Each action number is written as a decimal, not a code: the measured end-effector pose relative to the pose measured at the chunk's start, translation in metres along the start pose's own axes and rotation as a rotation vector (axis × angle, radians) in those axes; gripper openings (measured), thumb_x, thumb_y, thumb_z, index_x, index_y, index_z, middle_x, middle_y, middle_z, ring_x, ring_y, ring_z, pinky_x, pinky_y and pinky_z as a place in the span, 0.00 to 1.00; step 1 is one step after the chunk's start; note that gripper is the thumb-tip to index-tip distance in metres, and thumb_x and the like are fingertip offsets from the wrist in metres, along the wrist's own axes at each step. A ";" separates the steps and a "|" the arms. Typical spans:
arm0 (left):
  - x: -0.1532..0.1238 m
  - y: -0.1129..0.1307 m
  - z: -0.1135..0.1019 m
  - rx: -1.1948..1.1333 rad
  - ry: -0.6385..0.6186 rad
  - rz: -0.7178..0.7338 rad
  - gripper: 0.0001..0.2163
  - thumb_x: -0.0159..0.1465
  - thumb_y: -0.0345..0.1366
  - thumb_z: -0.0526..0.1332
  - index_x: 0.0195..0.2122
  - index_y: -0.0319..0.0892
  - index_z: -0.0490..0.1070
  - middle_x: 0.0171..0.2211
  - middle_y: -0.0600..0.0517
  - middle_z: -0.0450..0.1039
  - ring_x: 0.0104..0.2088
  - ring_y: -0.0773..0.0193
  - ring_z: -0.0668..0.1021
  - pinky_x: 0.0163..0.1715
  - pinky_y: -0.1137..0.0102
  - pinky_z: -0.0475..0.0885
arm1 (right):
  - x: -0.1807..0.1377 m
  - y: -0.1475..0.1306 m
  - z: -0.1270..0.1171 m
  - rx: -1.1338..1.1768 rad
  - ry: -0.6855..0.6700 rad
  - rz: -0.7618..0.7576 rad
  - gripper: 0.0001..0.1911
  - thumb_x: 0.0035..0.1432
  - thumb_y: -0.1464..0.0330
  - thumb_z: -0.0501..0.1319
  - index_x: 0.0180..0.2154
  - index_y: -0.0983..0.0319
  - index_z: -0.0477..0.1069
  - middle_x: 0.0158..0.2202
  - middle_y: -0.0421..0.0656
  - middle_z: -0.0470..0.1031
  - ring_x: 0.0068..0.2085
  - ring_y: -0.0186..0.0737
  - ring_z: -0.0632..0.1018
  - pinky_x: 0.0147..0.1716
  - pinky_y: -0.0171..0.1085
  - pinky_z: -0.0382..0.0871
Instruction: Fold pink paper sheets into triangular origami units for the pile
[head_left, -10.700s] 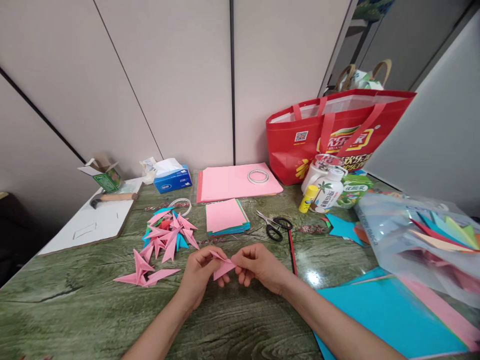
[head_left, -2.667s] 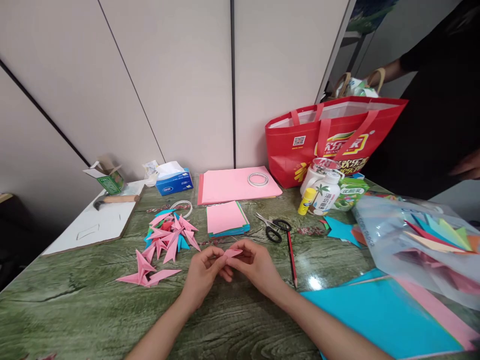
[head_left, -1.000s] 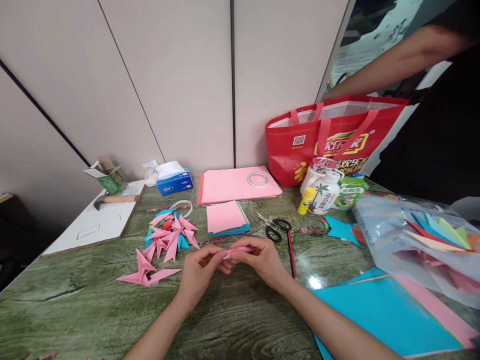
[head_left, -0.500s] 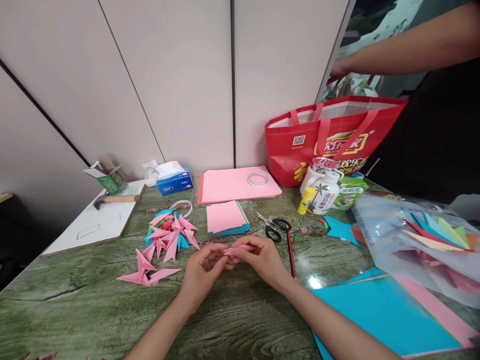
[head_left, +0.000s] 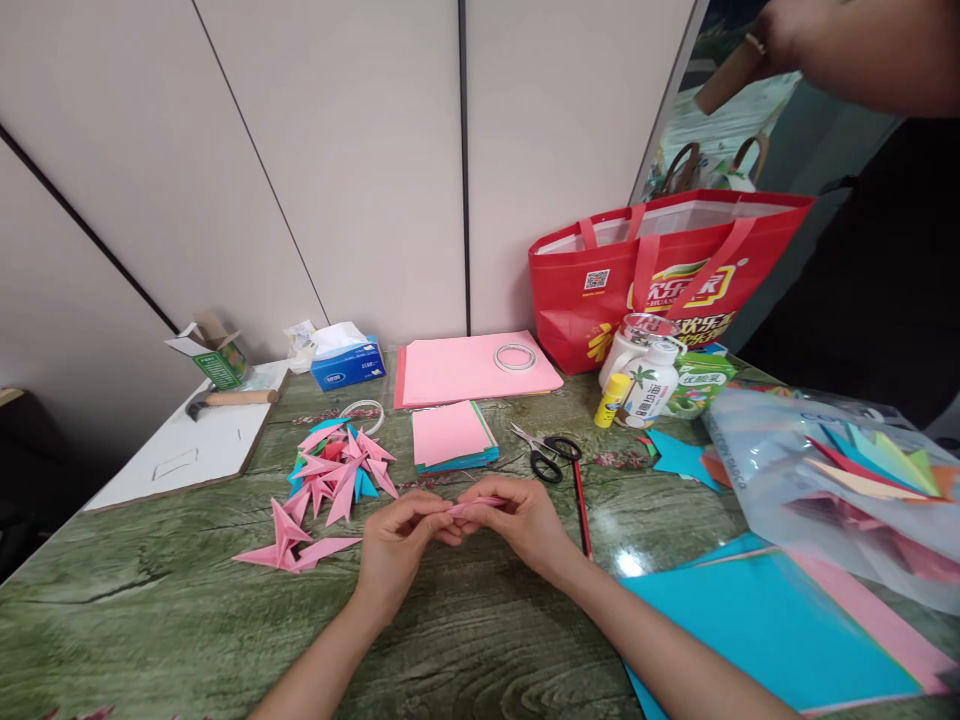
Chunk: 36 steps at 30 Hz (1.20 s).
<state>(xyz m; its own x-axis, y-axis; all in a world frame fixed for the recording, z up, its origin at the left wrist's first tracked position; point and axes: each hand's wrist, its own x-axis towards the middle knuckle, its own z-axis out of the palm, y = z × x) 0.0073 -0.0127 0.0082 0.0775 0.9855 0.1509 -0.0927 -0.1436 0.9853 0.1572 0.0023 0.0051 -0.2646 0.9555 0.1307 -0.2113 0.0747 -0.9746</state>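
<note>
Both my hands meet over the near middle of the table, pinching a narrow folded piece of pink paper. My left hand grips its left end between thumb and fingers. At the right end, my right hand presses it the same way; the fingers hide much of the paper. Left of my hands lies a pile of folded paper shapes, mostly pink with some blue, and a pink pointed one in front. Just beyond is a stack of square paper, pink on top. Black-handled scissors and a red pencil lie to the right.
Behind are large pink sheets, a tissue box and a red bag. A glue stick stands by a white bottle. Blue sheets lie near right, a hammer far left. Another person's hand reaches in top right.
My left fingers have closed in tighter on the pink paper, while both hands stay in nearly the same place. The other person's arm has risen, now with a brown object in the hand.
</note>
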 end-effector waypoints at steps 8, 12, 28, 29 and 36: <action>-0.002 0.001 0.001 0.063 -0.072 -0.069 0.04 0.54 0.33 0.61 0.26 0.37 0.70 0.23 0.53 0.71 0.23 0.65 0.77 0.25 0.69 0.75 | -0.002 0.004 -0.002 -0.209 -0.016 -0.145 0.07 0.49 0.65 0.61 0.25 0.63 0.74 0.23 0.41 0.73 0.26 0.35 0.73 0.26 0.33 0.67; -0.001 -0.003 0.000 0.091 -0.128 -0.049 0.04 0.54 0.34 0.61 0.30 0.40 0.68 0.28 0.53 0.72 0.28 0.64 0.77 0.30 0.67 0.75 | -0.001 0.007 -0.004 -0.349 -0.001 -0.224 0.06 0.50 0.66 0.61 0.25 0.61 0.74 0.24 0.42 0.73 0.28 0.36 0.72 0.28 0.33 0.66; 0.002 -0.011 -0.007 0.234 -0.226 -0.106 0.09 0.55 0.35 0.59 0.36 0.40 0.72 0.31 0.50 0.77 0.29 0.61 0.78 0.30 0.67 0.75 | -0.002 0.011 -0.004 -0.363 0.053 -0.136 0.07 0.44 0.67 0.64 0.26 0.62 0.69 0.25 0.39 0.71 0.27 0.34 0.71 0.26 0.31 0.64; 0.001 -0.011 -0.007 0.229 -0.228 -0.112 0.09 0.56 0.35 0.59 0.37 0.41 0.72 0.30 0.50 0.77 0.28 0.61 0.78 0.29 0.67 0.75 | -0.002 0.010 -0.003 -0.361 0.051 -0.137 0.07 0.44 0.66 0.65 0.26 0.62 0.70 0.25 0.39 0.72 0.27 0.34 0.71 0.26 0.31 0.64; 0.002 -0.003 -0.004 0.233 -0.161 -0.094 0.08 0.55 0.35 0.59 0.34 0.43 0.76 0.24 0.51 0.77 0.24 0.61 0.78 0.26 0.66 0.76 | -0.002 0.006 -0.002 -0.190 0.100 -0.099 0.09 0.43 0.64 0.65 0.26 0.63 0.72 0.25 0.41 0.74 0.27 0.36 0.73 0.28 0.33 0.67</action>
<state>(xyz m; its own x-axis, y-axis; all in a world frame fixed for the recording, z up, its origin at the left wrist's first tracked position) 0.0040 -0.0102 0.0049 0.2331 0.9711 0.0506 0.1514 -0.0876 0.9846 0.1581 0.0012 -0.0011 -0.1548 0.9636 0.2179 -0.0478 0.2130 -0.9759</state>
